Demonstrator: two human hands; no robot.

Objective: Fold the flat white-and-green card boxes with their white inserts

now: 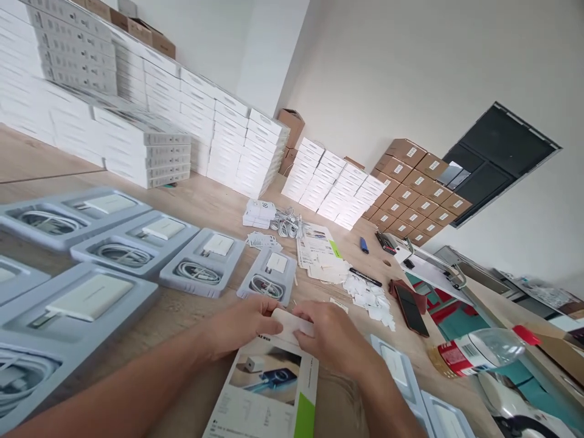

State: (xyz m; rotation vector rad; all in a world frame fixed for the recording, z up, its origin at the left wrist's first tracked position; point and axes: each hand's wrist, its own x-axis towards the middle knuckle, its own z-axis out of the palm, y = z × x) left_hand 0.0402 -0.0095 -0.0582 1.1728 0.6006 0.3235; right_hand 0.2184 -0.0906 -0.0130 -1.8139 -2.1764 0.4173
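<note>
A flat charger box (260,407) with a printed picture of a phone and a green corner lies tilted toward me, low in the middle of the view. At its far end, my left hand (246,325) grips the left side of the white end flap (288,325). My right hand (331,334) pinches the same flap from the right, fingers bent over it. Just beyond the hands sits a grey plastic tray (288,283) holding a white charger (276,263) and a coiled white cable (266,286). Whether the box has contents cannot be seen.
More filled trays (166,277) spread across the left; others (413,389) lie at right. White boxes (241,149) are stacked behind, brown cartons (410,188) farther right. Flat printed boxes (314,246), paper scraps (369,298), a phone (410,309) and a bottle (479,350) occupy the table.
</note>
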